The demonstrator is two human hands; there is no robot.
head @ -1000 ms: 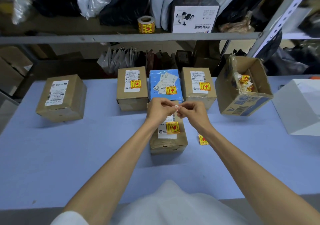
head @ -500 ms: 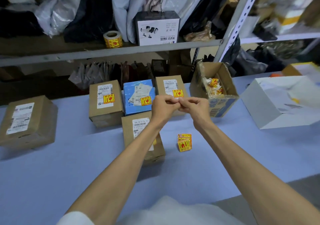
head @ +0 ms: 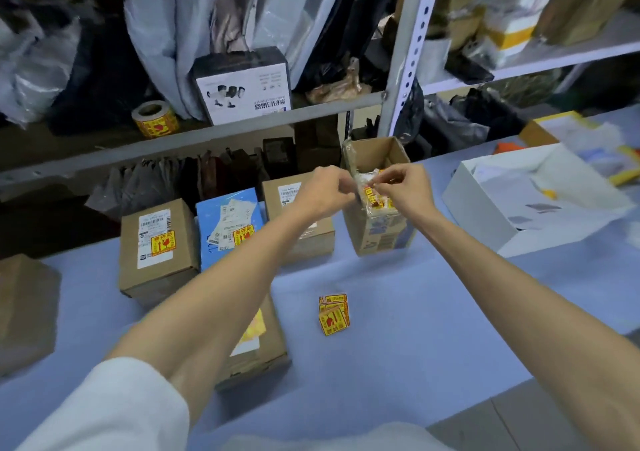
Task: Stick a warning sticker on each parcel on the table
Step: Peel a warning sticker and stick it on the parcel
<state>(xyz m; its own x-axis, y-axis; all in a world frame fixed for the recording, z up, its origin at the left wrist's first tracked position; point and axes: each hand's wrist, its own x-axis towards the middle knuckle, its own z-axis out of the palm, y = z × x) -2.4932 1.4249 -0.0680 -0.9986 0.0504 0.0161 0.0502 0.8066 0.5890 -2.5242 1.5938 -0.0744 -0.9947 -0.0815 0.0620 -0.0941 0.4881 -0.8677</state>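
Reaching forward with both forearms stretched over the blue table (head: 433, 312), the person holds the left hand (head: 323, 192) and right hand (head: 405, 190) close together, just apart, above the mouth of an open cardboard box (head: 379, 232) at the back. On each hand the fingers are curled, with thumb and forefinger tips drawn in as for a pinch. Blur, and the crumpled clear wrap and yellow scraps in the box behind them, make it impossible to tell whether either hand grips anything. A small stack of loose warning stickers (head: 334, 313) lies on the table between the forearms, touched by neither hand. The left forearm covers most of the nearest parcel (head: 258, 346), whose top shows only a pale yellow smear. The left hand and wrist hide part of the top of the back-row parcel (head: 301, 232). Beside it stand the blue parcel (head: 227, 228) and the labelled brown parcel (head: 157, 256), each showing a yellow sticker. The edge parcel (head: 24, 312) is cut off at the left.
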